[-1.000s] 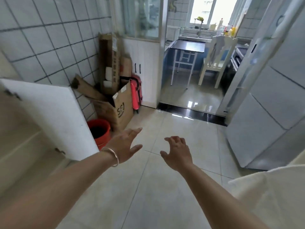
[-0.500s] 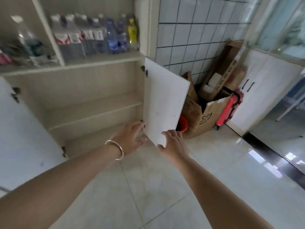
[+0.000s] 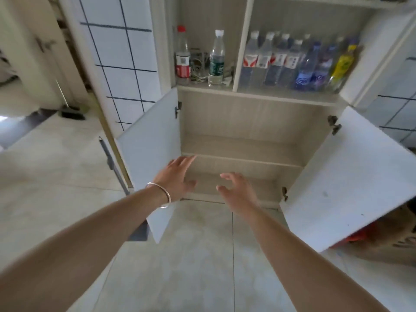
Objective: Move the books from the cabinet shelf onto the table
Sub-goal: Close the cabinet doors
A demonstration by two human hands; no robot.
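The lower cabinet (image 3: 240, 122) stands straight ahead with both white doors swung open. Its middle shelf (image 3: 243, 152) and its bottom compartment show bare wood; I see no books in them. My left hand (image 3: 177, 176), with a silver bracelet on the wrist, reaches toward the left end of the shelf with fingers spread and holds nothing. My right hand (image 3: 238, 190) hovers in front of the bottom compartment, fingers loosely curved and empty. No table is in view.
The left door (image 3: 150, 140) and right door (image 3: 342, 181) jut out on either side of my arms. Above, an open shelf holds several plastic bottles (image 3: 290, 61). A cardboard box (image 3: 391, 242) sits low on the right. Tiled floor (image 3: 198, 255) lies below.
My view has swung left from the kitchen doorway to face the cabinet squarely. Both hands have come to the cabinet opening, still empty.
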